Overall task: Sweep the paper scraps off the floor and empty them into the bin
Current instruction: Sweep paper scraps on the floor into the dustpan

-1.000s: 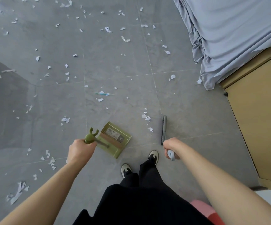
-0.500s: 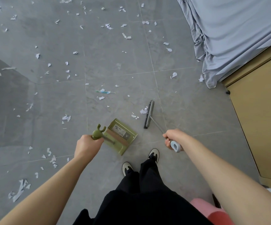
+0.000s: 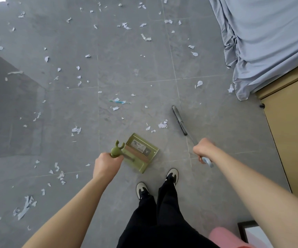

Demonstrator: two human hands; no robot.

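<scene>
Green dustpan (image 3: 141,152): left grip (image 3: 106,166) clamped | broom (image 3: 179,120): right grip (image 3: 204,149) clamped | scraps (image 3: 163,124) between

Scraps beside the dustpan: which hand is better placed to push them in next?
Right. The right hand grips the broom, whose head lies just beyond those scraps. The left hand only holds the dustpan in place.

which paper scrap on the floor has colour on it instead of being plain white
The long thin scrap with teal-blue streaks, lying on the tile beyond the green dustpan. The others look plain white.
</scene>
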